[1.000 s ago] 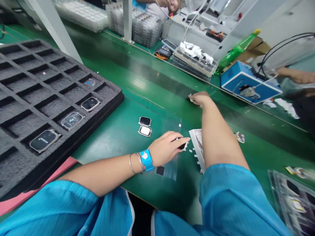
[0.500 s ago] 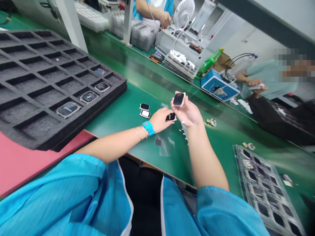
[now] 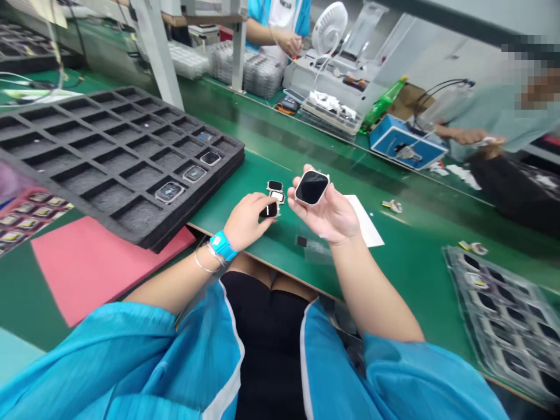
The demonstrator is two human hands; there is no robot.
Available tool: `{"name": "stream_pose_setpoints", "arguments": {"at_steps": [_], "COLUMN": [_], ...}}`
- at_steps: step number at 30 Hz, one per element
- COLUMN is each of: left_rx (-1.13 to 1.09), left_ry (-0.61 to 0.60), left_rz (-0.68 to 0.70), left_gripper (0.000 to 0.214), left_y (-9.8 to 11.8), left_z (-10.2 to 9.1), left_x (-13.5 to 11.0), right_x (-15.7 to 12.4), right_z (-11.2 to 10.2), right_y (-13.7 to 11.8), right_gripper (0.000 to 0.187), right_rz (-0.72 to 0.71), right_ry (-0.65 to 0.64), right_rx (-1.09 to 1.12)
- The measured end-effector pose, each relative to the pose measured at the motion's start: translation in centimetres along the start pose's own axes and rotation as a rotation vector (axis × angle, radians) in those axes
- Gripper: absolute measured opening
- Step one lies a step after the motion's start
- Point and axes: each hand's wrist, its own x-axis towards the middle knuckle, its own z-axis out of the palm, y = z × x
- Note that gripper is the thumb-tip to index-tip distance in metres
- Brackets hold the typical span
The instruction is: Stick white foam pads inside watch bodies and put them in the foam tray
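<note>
My right hand (image 3: 329,214) holds a square watch body (image 3: 311,187) with a black screen, raised above the green table (image 3: 411,256), fingers curled around it. My left hand (image 3: 248,219), with a blue wrist strap, pinches a second small black-faced watch body (image 3: 268,210) just left of the right hand. Two more watch bodies (image 3: 275,191) lie on the table just behind my left hand. A white sheet (image 3: 366,224) lies on the table under and right of my right hand.
A black foam tray (image 3: 105,151) with three watch bodies in its near slots sits at the left on a pink mat (image 3: 91,262). A clear tray of parts (image 3: 507,315) lies at the right. A blue box (image 3: 405,146), a fan and co-workers' hands are beyond the belt.
My right hand has lowered slightly and turned the watch body's screen toward me. The view has swung left, showing more of the foam tray and pink mat.
</note>
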Motion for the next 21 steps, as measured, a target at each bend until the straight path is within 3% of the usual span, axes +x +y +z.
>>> {"name": "stream_pose_setpoints", "arguments": {"at_steps": [5, 10, 12, 15, 18, 21], "left_rx": [0.016, -0.009, -0.052, -0.031, 0.087, 0.101], "left_ry": [0.110, 0.241, 0.255, 0.152, 0.022, 0.015], "left_rz": [-0.095, -0.135, -0.169, -0.230, -0.251, -0.212], "left_gripper": [0.038, 0.037, 0.036, 0.036, 0.038, 0.039], "left_y": [-1.0, -1.4, -1.8, -2.6, -3.2, -3.3], "left_z": [-3.9, -6.3, -6.1, -4.6, -2.7, -1.9], "left_x": [-3.9, -5.6, -5.5, -4.4, -3.2, -3.1], "right_x": [1.8, 3.4, 4.0, 4.8, 5.5, 5.9], "right_z": [2.1, 3.9, 4.6, 5.3, 5.8, 6.0], "right_y": [0.8, 1.7, 2.3, 3.4, 4.4, 5.3], "right_gripper": [0.042, 0.035, 0.031, 0.029, 0.031, 0.039], "right_rz": [0.059, 0.106, 0.131, 0.195, 0.273, 0.278], "right_ry": [-0.098, -0.115, -0.101, -0.058, 0.059, 0.197], "right_rx": [0.093, 0.235, 0.288, 0.358, 0.391, 0.324]}}
